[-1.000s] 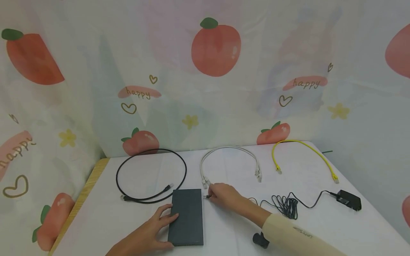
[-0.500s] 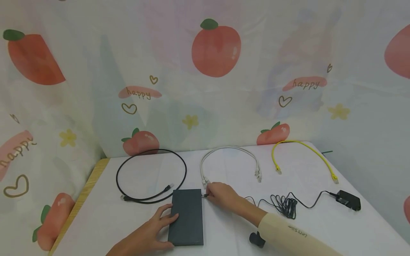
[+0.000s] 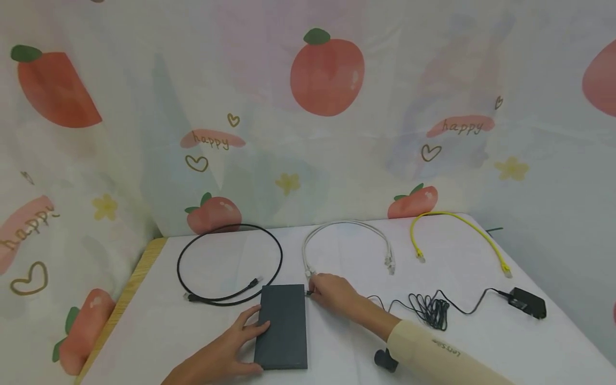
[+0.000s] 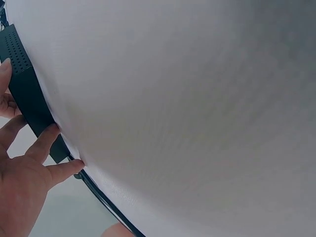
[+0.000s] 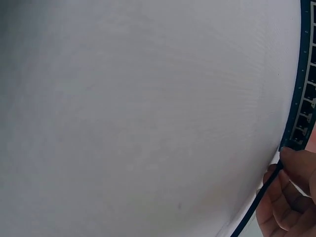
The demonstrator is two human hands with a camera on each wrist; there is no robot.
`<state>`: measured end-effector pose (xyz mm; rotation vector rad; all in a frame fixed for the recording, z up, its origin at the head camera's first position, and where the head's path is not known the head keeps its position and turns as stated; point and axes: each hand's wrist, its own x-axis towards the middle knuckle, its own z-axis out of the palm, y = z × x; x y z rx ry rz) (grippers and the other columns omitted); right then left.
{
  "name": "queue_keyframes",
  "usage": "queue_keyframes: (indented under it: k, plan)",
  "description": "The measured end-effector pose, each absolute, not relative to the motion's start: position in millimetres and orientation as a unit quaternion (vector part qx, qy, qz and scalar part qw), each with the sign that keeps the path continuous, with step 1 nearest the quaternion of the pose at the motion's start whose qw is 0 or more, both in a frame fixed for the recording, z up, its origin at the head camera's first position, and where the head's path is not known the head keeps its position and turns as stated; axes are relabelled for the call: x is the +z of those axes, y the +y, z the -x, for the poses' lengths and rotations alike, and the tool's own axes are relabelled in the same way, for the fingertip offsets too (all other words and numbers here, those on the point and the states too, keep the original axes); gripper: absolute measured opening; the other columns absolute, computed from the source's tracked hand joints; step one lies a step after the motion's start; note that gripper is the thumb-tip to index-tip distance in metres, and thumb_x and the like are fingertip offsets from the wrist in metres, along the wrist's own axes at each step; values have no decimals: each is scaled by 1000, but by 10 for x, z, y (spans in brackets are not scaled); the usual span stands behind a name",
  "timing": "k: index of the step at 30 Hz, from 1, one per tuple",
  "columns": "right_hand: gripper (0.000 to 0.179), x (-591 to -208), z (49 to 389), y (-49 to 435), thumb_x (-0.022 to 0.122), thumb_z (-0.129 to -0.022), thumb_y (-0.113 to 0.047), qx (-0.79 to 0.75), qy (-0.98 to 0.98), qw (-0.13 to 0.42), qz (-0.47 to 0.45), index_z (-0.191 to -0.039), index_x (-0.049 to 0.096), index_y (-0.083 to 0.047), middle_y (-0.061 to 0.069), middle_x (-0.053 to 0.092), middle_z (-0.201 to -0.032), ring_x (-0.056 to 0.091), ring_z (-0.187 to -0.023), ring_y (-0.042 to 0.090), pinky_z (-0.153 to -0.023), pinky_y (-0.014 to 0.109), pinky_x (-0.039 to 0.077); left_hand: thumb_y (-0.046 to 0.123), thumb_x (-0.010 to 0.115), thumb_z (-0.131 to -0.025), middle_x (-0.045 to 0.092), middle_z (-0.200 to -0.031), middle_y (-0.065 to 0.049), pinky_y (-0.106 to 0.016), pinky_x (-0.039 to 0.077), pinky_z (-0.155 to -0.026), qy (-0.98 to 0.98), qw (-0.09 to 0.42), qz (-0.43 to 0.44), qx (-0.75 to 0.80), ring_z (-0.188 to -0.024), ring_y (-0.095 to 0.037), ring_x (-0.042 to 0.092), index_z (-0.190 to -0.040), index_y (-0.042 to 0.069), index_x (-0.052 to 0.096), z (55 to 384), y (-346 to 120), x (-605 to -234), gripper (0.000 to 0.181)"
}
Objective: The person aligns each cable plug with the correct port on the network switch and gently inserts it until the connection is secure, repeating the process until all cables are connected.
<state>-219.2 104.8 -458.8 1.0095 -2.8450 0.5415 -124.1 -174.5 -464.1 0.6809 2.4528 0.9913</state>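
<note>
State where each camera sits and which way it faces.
Head: worn on the head, facing forward and down at the network switch; left hand, right hand and sleeve show.
Left wrist: on that wrist, facing white tablecloth and network switch; left hand shows, perhaps right hand too.
Right wrist: on that wrist, facing white tablecloth, Ethernet ports and black power cord; right hand shows.
Head and left wrist share left hand and network switch.

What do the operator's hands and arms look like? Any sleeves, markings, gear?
Left hand: ungloved, no sleeve in view. Right hand: ungloved too; the forearm wears a plain cream sleeve with small dark lettering, too small to read surely. A rounded black piece shows beside the sleeve's end; can't tell if it's worn.
</note>
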Motion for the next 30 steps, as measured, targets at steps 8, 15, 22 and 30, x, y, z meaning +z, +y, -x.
queue_keyframes:
  k: [8,15,22,30]
  plan:
    - [10,-4610,2187,1045,72,-81,-7,163,-924,51,-343,-86,63,-7,2,62,-77,57,-67,11,-59,24,48,48,72,-79,9,-154,-15,-42,42,-96,879,194,-263,348,-132,-39,32,-141,11,45,1229,-1740,-4655,78]
    - [8,-4634,2222,1091,71,-82,-9,152,-918,73,-358,-87,65,-9,-1,64,-81,61,-72,11,-63,22,50,50,71,-79,12,-154,-15,-47,42,-96,886,202,-255,331,-134,-41,26,-141,13,45,1251,-1717,-4649,78]
    - [8,-4619,2239,1106,71,-82,-9,168,-911,77,-368,-88,66,-9,0,65,-82,62,-76,12,-68,22,51,51,71,-78,18,-153,-16,-48,42,-96,891,189,-264,318,-134,-43,24,-141,14,46,1273,-1726,-4668,77]
    - [7,-4600,2236,1081,70,-82,-5,197,-905,59,-372,-87,66,-7,1,67,-83,63,-78,13,-71,23,51,49,73,-78,20,-151,-21,-64,32,-95,886,191,-274,320,-129,-54,24,-139,9,47,1296,-1730,-4652,77]
